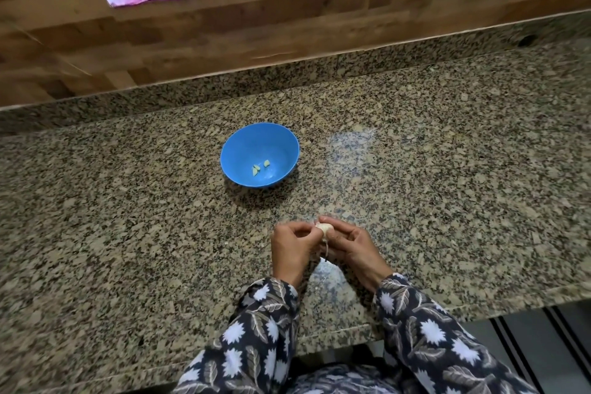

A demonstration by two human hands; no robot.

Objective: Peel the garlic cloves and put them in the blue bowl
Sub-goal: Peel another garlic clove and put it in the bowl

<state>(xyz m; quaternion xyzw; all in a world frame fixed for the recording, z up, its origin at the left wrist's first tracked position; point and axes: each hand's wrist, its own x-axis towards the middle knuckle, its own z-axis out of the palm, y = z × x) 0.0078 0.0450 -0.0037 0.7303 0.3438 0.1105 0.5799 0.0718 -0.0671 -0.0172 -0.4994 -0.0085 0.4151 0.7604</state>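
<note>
Garlic bulb (325, 228) sits pinched between left hand (292, 248) and right hand (351, 249) over the granite counter (128, 233), near blue bowl (259, 154) holding peeled cloves (260, 166). Light, papery, probably slippery; pinch skin edge.

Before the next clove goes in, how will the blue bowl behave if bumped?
The blue bowl looks like thin plastic, holding only a few peeled cloves, so probably light. On the polished granite counter it would likely slide. Its rounded sides suggest a rim bump might rock it.
</note>
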